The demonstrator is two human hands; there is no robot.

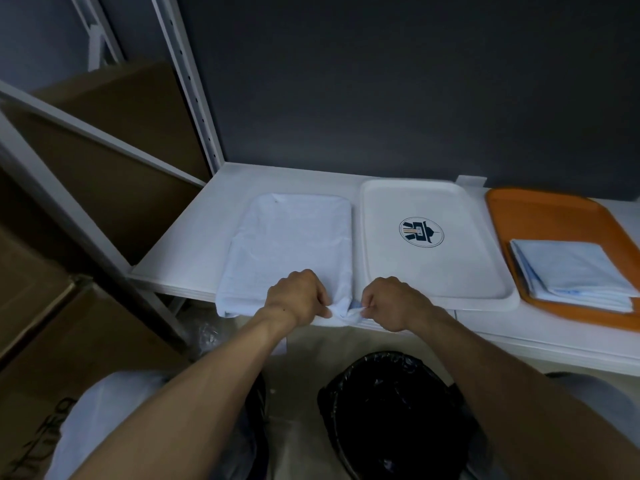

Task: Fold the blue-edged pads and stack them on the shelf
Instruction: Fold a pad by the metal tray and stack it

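Observation:
A pale blue-edged pad (294, 237) lies spread on the white shelf (214, 209), its near edge hanging over the shelf's front. My left hand (298, 297) and my right hand (394, 301) both pinch the pad's near right corner, fingers curled, close together. A thin blue edge shows between the hands. Several folded pads (571, 271) lie stacked on an orange tray (540, 216) at the right.
A white tray (460, 271) with a round logo sits between the pad and the orange tray. A black-lined bin (391, 410) stands on the floor below my arms. Cardboard boxes (104, 161) fill the rack to the left, behind its metal uprights.

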